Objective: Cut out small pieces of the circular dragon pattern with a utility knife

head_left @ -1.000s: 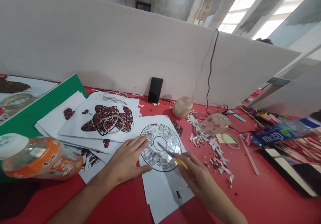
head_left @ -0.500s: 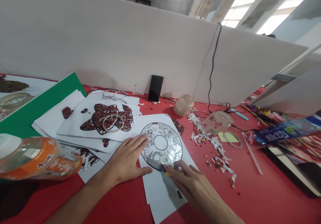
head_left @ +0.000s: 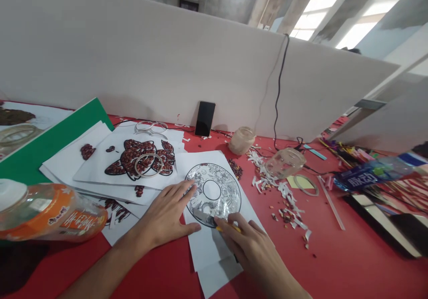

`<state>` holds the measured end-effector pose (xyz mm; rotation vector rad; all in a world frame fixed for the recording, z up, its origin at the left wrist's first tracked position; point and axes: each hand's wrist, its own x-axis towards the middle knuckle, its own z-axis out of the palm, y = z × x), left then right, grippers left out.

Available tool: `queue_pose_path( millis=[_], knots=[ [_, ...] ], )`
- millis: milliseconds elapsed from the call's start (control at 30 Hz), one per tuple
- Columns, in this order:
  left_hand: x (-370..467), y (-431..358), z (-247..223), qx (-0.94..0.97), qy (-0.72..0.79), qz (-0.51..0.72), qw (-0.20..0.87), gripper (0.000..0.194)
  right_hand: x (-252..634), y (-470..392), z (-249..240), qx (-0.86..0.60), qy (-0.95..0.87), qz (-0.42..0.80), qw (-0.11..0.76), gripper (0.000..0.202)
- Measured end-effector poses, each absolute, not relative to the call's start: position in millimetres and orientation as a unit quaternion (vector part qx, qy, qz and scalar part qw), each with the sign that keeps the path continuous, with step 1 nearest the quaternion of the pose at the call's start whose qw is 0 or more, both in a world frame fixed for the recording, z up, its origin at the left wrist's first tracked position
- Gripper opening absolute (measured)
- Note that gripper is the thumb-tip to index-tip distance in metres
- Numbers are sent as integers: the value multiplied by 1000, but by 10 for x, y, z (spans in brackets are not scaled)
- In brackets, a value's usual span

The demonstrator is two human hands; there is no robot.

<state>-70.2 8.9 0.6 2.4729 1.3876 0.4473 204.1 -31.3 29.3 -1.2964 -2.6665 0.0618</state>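
Note:
A sheet of white paper [head_left: 207,250] lies on the red table, printed with a round black-line dragon pattern [head_left: 224,187] that shines as if coated or covered. My left hand [head_left: 170,212] rests flat at the pattern's left edge, fingers spread and thumb apart. In my right hand [head_left: 247,241] is a yellow-handled utility knife [head_left: 204,218], gripped between the fingers. Its blade lies low over the lower left part of the ring; whether it touches the surface I cannot tell. The fingers hide most of the handle.
At left are an orange-labelled bottle [head_left: 53,212], a green board [head_left: 60,143] and papers with a red-bean picture [head_left: 137,154]. A phone [head_left: 205,118] leans on the partition. Glass jars [head_left: 242,140], paper scraps [head_left: 289,196] and a blue-labelled bottle [head_left: 364,174] are at right.
My right hand and the knife have shifted slightly left and up along the ring's lower edge. My left hand stays on the paper. The whole view has shifted a little.

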Motion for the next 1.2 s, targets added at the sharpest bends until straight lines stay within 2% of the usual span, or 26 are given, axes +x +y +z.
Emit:
queue_pose_path(
  millis=[300,500,967,1200],
  knots=[
    [-722,52,0,841,495,161,147,87,2017,-332,330,-440,-892,32,95,41],
    [-712,41,-32,847,482,173,139,71,2004,-350,339,-443,-891,24,95,40],
    [-684,35,-19,843,492,173,135,71,2044,-337,256,-470,-873,65,111,38],
    [-685,43,-17,838,497,175,143,72,1999,-224,473,-526,-816,205,123,32]
  ],
)
